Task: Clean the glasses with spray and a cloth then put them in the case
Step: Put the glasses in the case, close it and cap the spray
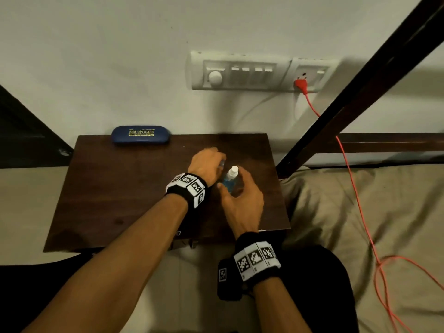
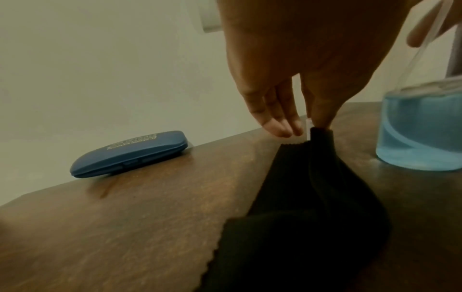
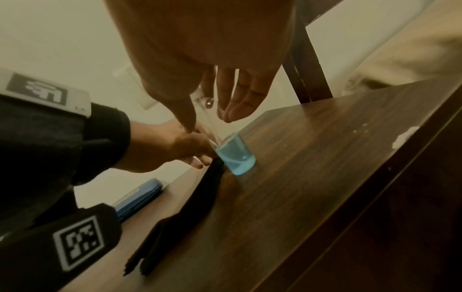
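While my right hand [image 1: 241, 200] hovers with loose, spread fingers around the spray bottle [image 1: 230, 180], not clearly gripping it, the bottle stands upright on the dark wooden table [image 1: 134, 193], its clear body partly filled with blue liquid under a white nozzle. Just left of it, my left hand [image 1: 206, 164] pinches up a corner of the black cloth [image 2: 312, 197], the rest draped on the wood toward me. The blue case [image 1: 141, 134] lies closed at the far left edge by the wall. I cannot see the glasses anywhere.
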